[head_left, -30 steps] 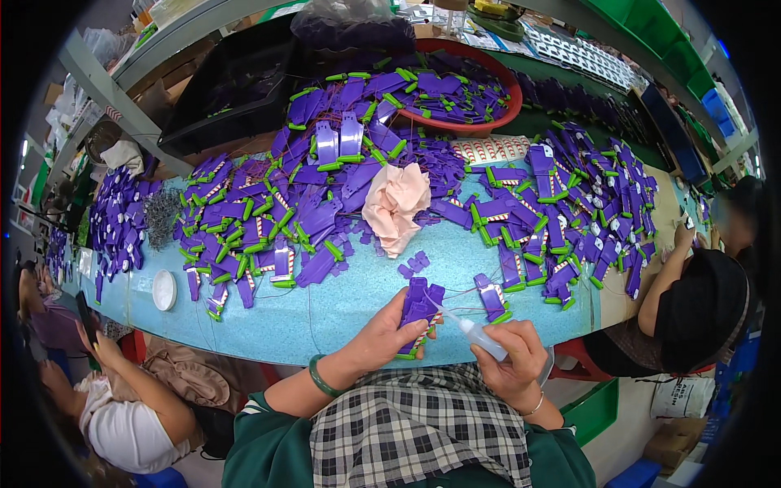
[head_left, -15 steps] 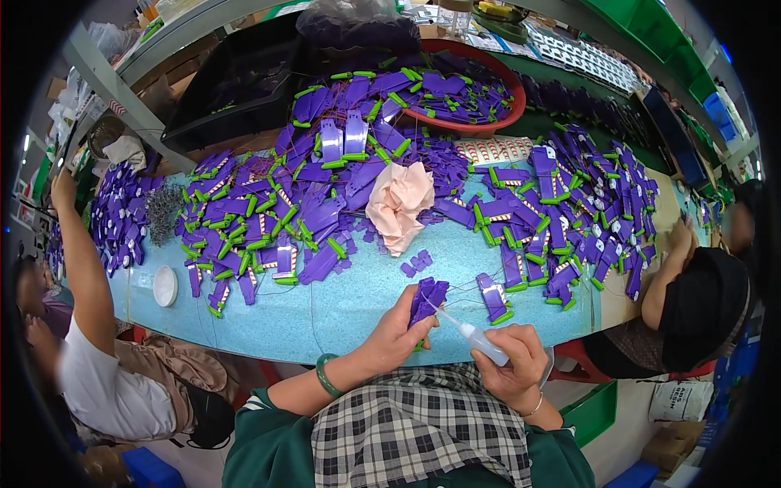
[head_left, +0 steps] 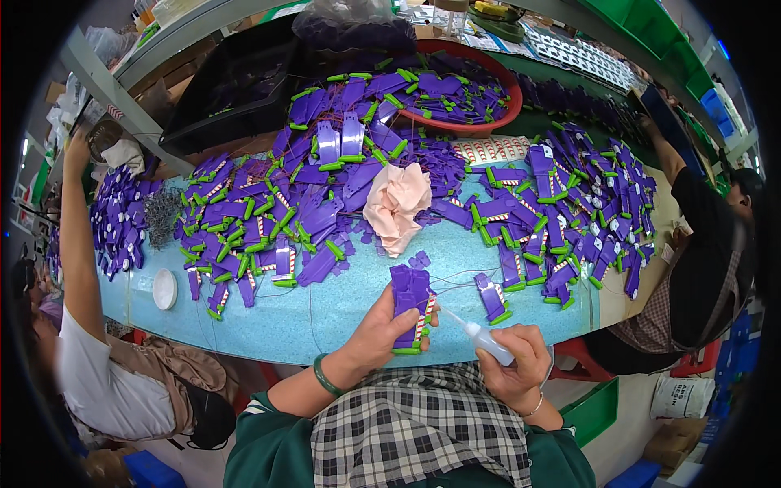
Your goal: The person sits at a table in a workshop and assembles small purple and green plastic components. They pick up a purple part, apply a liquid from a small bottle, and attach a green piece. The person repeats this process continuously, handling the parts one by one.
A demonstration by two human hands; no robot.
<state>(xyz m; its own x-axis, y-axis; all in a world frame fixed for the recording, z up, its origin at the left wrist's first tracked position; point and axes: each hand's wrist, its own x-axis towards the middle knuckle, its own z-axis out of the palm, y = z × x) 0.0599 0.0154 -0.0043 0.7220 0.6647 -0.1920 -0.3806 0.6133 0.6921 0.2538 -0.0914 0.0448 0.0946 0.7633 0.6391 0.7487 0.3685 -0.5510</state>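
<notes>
My left hand (head_left: pixel 373 332) grips a flat purple plastic part (head_left: pixel 411 291) with a red-and-white striped strip along one side and a green piece at its near end. In my right hand (head_left: pixel 521 366) is a small translucent squeeze bottle (head_left: pixel 490 342), its thin nozzle pointing up and left towards the striped side of the part. I cannot tell whether the nozzle tip touches it. A similar purple part with a green end (head_left: pixel 491 298) lies on the blue table just beyond the bottle. Small loose purple pieces (head_left: pixel 419 259) sit beyond my left hand.
Heaps of purple and green parts (head_left: pixel 244 220) cover the table left and right. A crumpled pink cloth (head_left: pixel 397 207) lies in the middle. Farther back are a red basin (head_left: pixel 514 102) and a black tray (head_left: pixel 183 134). A white round dish (head_left: pixel 164 289) stands left. Co-workers sit on both sides.
My left hand has turned the purple part so its broad face and striped side show. The nozzle has come away slightly. The co-worker on the right has stretched an arm towards the back.
</notes>
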